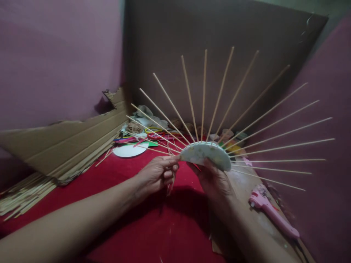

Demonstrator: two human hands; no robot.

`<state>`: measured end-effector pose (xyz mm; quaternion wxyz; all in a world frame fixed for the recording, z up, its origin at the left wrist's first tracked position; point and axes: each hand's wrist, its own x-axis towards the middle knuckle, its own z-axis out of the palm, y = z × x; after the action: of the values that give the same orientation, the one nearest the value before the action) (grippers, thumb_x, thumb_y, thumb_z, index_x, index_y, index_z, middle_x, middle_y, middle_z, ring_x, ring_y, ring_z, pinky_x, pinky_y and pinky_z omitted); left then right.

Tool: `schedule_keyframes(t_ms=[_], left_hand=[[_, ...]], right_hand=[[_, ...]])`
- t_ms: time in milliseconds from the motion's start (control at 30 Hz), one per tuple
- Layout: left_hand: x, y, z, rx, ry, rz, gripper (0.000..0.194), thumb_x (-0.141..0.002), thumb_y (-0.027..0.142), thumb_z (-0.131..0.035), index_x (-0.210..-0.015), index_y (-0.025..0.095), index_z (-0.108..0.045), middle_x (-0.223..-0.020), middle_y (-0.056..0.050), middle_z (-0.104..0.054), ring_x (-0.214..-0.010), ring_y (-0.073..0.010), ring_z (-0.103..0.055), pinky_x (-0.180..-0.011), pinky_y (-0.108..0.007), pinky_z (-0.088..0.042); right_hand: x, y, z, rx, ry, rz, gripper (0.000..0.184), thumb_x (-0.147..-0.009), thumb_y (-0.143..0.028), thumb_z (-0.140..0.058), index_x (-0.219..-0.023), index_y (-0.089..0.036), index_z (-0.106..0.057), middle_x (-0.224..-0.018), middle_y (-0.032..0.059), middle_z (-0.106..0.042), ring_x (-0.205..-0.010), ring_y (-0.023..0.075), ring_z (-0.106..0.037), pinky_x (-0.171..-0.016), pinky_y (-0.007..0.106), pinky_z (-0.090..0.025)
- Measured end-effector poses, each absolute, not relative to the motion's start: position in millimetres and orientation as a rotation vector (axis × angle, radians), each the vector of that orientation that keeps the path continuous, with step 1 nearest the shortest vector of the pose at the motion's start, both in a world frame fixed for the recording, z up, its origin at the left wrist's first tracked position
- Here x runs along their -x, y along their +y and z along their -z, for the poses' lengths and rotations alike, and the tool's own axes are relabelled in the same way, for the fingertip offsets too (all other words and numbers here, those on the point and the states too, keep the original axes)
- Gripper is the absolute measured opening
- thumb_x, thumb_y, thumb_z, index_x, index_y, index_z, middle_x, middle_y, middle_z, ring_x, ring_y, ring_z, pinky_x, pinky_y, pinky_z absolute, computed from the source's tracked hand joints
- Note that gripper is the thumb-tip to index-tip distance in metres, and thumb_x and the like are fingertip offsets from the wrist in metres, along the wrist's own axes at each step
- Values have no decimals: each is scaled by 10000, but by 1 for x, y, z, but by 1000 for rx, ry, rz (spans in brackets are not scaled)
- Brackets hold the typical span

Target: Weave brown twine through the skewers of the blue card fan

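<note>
A pale half-round board (197,153) with faint yellowish marks is held up, tilted, above the red cloth. Many thin wooden sticks (219,95) fan outward from its curved edge. From below, my right hand (215,180) grips the board, its fingers partly hidden behind it. My left hand (160,173) is closed at the board's left corner, thumb and forefinger pinched together. A thin tan strand (170,188) hangs from its curled fingers, and part of the same or another strand loops up behind the sticks.
On the right, a pink glue gun (274,213) lies on a brown board (241,182). A white disc (130,150), twine balls (135,128) and coloured items sit at the back. Cardboard (68,146) leans at left above a pile of loose sticks (24,197). Red cloth (164,226) covers the surface.
</note>
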<state>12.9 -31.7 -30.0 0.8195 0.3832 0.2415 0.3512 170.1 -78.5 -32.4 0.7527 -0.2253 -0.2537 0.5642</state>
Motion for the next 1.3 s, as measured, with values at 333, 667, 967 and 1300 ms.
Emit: schedule_keyframes(t_ms=[333,667,967,1300], left_hand=[[-3,-29,16,-975,598,-775,108,-765,217,-614,-770,110,-628,-431,58,-448,-292,12,-250,-315,-127,-143],[-7,-37,12,-1023,736,-905,111,-772,219,-587,-754,113,-616,-384,74,-384,-284,-8,-259,-310,-131,-128],[-8,-29,16,-772,724,-930,115,-800,128,-498,-727,98,-581,-414,69,-384,-267,0,-246,-303,-148,-144],[-5,-28,12,-685,701,-842,229,-832,113,-475,-604,134,-460,-396,87,-339,-245,7,-239,-282,-130,-135]], right_hand=[[-185,-75,41,580,-652,-1143,346,-645,-35,-691,-929,-229,-654,-940,-15,-711,-967,233,-628,-896,568,-469],[-187,-75,43,579,-567,-1193,375,-621,-38,-700,-938,-232,-644,-888,-16,-717,-905,232,-647,-876,610,-455],[-188,-77,37,595,-418,-1188,380,-607,-50,-700,-917,-252,-613,-852,-29,-707,-928,224,-646,-905,613,-432],[-192,-78,38,607,-425,-1144,472,-603,-35,-699,-994,-279,-595,-931,-37,-697,-992,221,-628,-920,601,-424]])
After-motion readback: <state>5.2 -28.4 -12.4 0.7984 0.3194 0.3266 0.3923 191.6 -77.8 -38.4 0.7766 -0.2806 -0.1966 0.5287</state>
